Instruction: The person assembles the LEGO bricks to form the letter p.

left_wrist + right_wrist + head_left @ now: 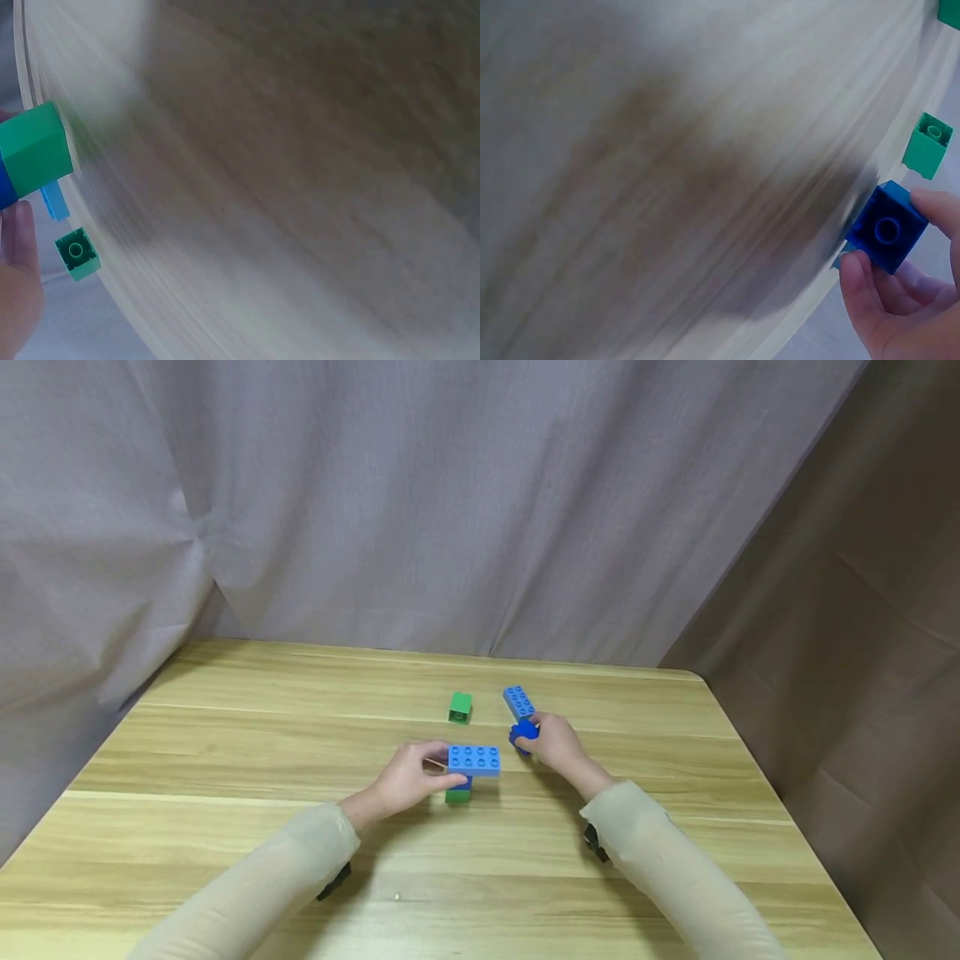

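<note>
My left hand [401,779] grips a small stack of toy building bricks, thumb in front and fingers behind. On top of the stack is a long light-blue brick [474,762], studs up, jutting out to the right. Beneath it come a dark-blue brick [464,782] and a green brick [457,796], whose side and underside corner fill the left edge of the left wrist view. My right hand [561,745] pinches a loose dark-blue square brick [889,227] between thumb and fingers. Its hollow underside with one round tube faces the right wrist camera.
A lone green brick [461,708] lies on its side on the wooden table [300,727], hollow end toward me. Just beyond my right hand, a second long light-blue brick [517,700] lies studs up. Grey curtain [420,510] hangs behind the table's far edge.
</note>
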Demonstrator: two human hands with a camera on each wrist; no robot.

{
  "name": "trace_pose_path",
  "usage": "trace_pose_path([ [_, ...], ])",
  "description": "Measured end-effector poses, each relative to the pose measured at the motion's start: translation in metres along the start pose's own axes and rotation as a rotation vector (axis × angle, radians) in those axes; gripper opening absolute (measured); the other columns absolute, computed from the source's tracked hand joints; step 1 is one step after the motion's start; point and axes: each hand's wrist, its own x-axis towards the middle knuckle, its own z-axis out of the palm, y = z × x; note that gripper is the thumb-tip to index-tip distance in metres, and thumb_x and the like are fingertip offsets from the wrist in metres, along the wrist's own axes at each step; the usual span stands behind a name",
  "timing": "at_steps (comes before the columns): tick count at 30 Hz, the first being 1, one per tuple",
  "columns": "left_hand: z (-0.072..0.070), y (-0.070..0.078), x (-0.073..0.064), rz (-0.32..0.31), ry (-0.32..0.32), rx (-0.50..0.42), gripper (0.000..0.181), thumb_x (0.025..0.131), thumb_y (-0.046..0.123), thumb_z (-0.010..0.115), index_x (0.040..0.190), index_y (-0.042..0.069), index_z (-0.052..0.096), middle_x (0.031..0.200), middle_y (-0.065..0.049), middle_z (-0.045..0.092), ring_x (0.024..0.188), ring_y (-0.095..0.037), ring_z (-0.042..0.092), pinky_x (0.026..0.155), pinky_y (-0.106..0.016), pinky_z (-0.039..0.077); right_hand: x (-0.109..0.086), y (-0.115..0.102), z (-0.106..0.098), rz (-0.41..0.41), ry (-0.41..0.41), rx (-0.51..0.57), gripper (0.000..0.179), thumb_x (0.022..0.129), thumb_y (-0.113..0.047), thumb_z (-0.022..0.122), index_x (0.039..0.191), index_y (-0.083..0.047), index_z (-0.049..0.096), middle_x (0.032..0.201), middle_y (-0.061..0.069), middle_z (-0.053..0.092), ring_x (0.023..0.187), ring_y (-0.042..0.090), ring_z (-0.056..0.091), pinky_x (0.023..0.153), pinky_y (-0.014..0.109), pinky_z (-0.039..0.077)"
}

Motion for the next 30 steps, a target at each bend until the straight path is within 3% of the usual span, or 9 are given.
trace_pose_path([
  [11,0.0,0.0,0.0,0.002,0.001,0.002,0.046,0.079,0.025,0.074,0.116,0.0,0.061,0.103,-0.012,0.069,0.093,-0.02,0.066,0.08,-0.023,0.056,-0.005,-0.001,-0.005,0.015,-0.005,0.156,0.054,0.083,-0.024,0.068,0.124,0.008,0.052,0.117,0.026,0.06,0.108,0.034,0.059,0.092,0.044,0.052],
  [21,0.0,-0.001,0.0,-0.008,0.003,0.01,0.046,0.079,0.025,0.074,0.116,0.001,0.061,0.103,-0.012,0.069,0.092,-0.019,0.066,0.08,-0.023,0.056,-0.008,-0.004,-0.009,-0.021,-0.008,0.232,0.04,0.08,-0.015,0.068,0.112,0.004,0.052,0.112,0.025,0.06,0.102,0.032,0.059,0.091,0.044,0.052],
  [30,0.001,-0.001,0.001,0.001,0.015,0.007,0.044,0.079,0.023,0.075,0.114,0.0,0.062,0.102,-0.012,0.069,0.091,-0.02,0.066,0.079,-0.023,0.057,-0.01,-0.004,-0.012,-0.065,-0.033,0.361,0.047,0.084,-0.011,0.066,0.125,0.005,0.051,0.116,0.027,0.06,0.109,0.037,0.057,0.095,0.046,0.049],
])
